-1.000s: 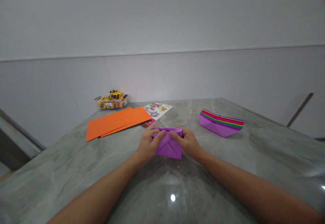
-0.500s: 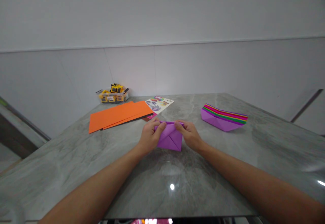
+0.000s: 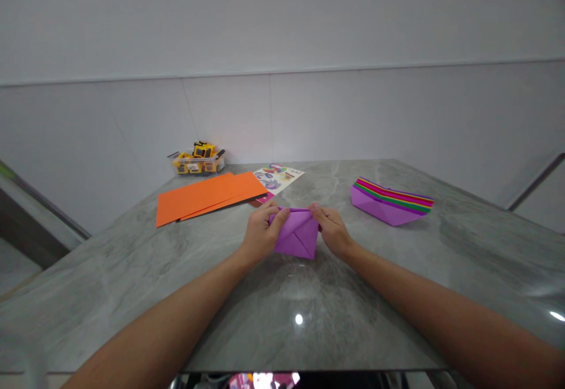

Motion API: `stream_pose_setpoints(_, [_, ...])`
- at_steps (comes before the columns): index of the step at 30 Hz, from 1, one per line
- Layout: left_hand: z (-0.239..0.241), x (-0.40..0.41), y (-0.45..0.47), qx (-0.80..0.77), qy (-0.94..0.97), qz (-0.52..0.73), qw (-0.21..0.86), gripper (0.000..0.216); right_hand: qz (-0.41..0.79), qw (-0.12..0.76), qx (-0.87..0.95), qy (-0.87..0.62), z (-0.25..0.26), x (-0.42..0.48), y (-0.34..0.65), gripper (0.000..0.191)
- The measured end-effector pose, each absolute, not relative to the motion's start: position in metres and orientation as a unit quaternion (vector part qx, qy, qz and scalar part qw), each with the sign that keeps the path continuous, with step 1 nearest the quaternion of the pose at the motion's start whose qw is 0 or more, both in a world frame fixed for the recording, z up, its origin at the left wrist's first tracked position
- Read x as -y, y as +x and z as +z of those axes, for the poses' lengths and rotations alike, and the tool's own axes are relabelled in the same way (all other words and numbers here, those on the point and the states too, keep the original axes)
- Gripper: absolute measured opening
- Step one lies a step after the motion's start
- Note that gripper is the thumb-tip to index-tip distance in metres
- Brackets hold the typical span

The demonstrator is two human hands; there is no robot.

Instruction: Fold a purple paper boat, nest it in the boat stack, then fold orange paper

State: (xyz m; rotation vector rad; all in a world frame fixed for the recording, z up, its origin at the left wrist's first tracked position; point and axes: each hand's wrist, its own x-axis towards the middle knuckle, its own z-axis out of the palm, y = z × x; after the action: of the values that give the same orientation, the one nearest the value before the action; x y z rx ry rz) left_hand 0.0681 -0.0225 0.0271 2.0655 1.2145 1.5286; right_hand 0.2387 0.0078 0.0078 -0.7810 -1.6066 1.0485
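Observation:
A folded purple paper point(image 3: 296, 237) is held up just above the table, its creased face with diagonal folds toward me. My left hand point(image 3: 263, 230) grips its left top edge, thumb in front and fingers behind. At the upper right corner, my right hand point(image 3: 331, 227) pinches the paper between thumb and fingers; part of those fingers is hidden behind it. To the right lies a folded paper boat point(image 3: 391, 203), purple below with rainbow stripes along its upper edge.
Orange paper sheets point(image 3: 207, 196) lie at the left, with a dark sheet under them. Behind them are a sticker sheet point(image 3: 280, 177) and a clear plastic box point(image 3: 198, 165) holding yellow toy vehicles. The grey marble table point(image 3: 247, 330) meets a white wall.
My right hand has slid outward along the top edge to the paper's right corner. The gap along the top edge looks narrower. My left hand keeps its hold.

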Motion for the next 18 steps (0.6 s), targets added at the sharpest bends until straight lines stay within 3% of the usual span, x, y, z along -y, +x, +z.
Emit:
stream_pose_setpoints(5, [0.0260,0.0212,0.0665,-0.415,0.710,0.550,0.144,0.031,0.432,0.500,0.679,-0.321,0.0054,-0.0060,0.2378,0.038])
stream_pose_setpoints(18, [0.0275,0.0211,0.0671,-0.424,0.701,0.556,0.138,0.029,0.414,0.503,0.696,-0.301,0.0092,-0.0022,0.2365,0.038])
